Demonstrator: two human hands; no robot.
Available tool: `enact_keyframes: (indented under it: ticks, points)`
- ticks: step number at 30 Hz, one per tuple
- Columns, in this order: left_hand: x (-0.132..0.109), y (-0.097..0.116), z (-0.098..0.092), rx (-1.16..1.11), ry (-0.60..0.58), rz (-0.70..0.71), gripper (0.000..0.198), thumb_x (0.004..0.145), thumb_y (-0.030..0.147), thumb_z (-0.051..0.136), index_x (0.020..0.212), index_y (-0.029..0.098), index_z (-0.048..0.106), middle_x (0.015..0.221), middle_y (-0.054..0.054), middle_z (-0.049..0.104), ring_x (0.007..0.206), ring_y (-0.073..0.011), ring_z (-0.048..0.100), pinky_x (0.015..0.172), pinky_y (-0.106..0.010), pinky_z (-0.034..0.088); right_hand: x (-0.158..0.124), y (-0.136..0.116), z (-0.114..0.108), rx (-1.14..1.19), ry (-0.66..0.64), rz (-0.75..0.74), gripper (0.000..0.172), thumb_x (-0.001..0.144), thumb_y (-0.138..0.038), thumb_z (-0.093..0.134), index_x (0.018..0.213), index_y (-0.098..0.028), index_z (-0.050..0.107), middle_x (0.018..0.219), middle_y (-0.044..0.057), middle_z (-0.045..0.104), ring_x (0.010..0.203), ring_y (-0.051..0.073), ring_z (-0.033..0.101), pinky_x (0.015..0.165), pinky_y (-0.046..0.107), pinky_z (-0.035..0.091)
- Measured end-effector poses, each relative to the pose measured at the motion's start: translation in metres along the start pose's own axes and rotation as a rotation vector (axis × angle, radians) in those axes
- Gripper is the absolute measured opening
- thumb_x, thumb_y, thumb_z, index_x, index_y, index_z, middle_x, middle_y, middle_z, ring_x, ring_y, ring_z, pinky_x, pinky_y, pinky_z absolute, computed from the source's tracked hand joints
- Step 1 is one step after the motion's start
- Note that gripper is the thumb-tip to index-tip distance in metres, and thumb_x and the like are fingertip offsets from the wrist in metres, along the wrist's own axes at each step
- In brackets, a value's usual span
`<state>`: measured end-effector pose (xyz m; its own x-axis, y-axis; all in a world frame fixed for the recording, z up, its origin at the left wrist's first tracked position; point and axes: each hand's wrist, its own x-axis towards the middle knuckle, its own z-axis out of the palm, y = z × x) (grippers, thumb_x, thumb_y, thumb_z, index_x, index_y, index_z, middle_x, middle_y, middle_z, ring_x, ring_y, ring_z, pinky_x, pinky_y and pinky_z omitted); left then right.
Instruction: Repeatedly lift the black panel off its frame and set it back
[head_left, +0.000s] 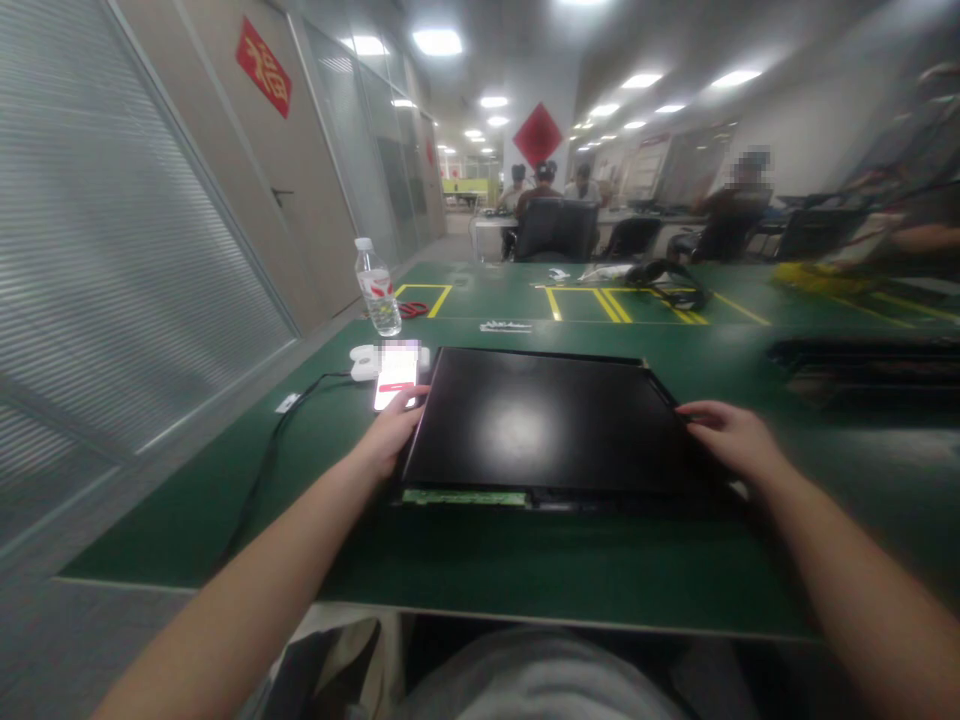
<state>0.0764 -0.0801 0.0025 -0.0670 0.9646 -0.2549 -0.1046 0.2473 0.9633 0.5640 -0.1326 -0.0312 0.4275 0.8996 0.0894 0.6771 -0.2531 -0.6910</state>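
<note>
A flat black display panel (555, 420) lies on the green table in front of me, its glossy face up with a ceiling light mirrored in it. Along its near edge, at the left, runs a green circuit board strip (465, 497). My left hand (394, 430) grips the panel's left edge, fingers partly hidden behind it. On the opposite side, my right hand (727, 435) holds the right edge between thumb and fingers. Just beyond my left fingers is a lit smartphone (396, 378), beside a white rounded device (365, 362) with a black cable.
A water bottle (379, 290) stands at the far left, near red-handled scissors (412, 310). Small metal pieces (505, 326) lie behind the panel. Blurred black panels (847, 375) rest at the right. Farther back are a tangle of black cables (671, 283) and several seated people.
</note>
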Motion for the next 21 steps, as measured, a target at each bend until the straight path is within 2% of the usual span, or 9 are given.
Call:
enact_keyframes:
  ticks: [7,13,18,21]
  points:
    - [-0.0023,0.0004,0.0000,0.073,-0.011,0.029,0.053,0.050,0.038,0.094,0.093,0.015,0.073,0.064,-0.003,0.072,0.051,-0.0168,0.063,0.052,-0.027,0.049,0.0007,-0.0012,-0.0003,-0.033,0.006,0.002,0.036,0.071,-0.027,0.065,0.103,-0.022,0.079,0.089,0.008,0.076,0.084,0.025,0.071,0.069,0.033,0.053]
    - [-0.0010,-0.0001,-0.0035,0.181,0.001,0.101,0.046,0.045,0.044,0.092,0.076,0.016,0.074,0.061,-0.003,0.070,0.055,-0.0169,0.059,0.054,-0.027,0.044,0.0000,0.0004,-0.0002,-0.007,-0.007,-0.002,0.037,0.070,-0.029,0.066,0.104,-0.022,0.078,0.087,0.008,0.076,0.075,0.024,0.070,0.065,0.033,0.053]
    - [-0.0009,0.0022,-0.0063,0.334,0.031,0.202,0.032,0.051,0.042,0.087,0.069,0.018,0.075,0.064,-0.005,0.072,0.062,-0.0206,0.061,0.058,-0.028,0.044,-0.0022,-0.0023,-0.0014,-0.007,0.008,0.001,0.035,0.070,-0.031,0.065,0.102,-0.022,0.079,0.083,0.007,0.076,0.074,0.024,0.070,0.063,0.033,0.052]
    - [0.0005,0.0025,-0.0080,0.388,0.044,0.227,0.019,0.056,0.034,0.081,0.066,0.020,0.075,0.065,-0.005,0.073,0.067,-0.0239,0.063,0.061,-0.030,0.046,-0.0044,-0.0056,-0.0021,0.012,0.032,-0.020,0.032,0.068,-0.029,0.065,0.097,-0.022,0.079,0.081,0.007,0.076,0.075,0.024,0.070,0.063,0.033,0.052]
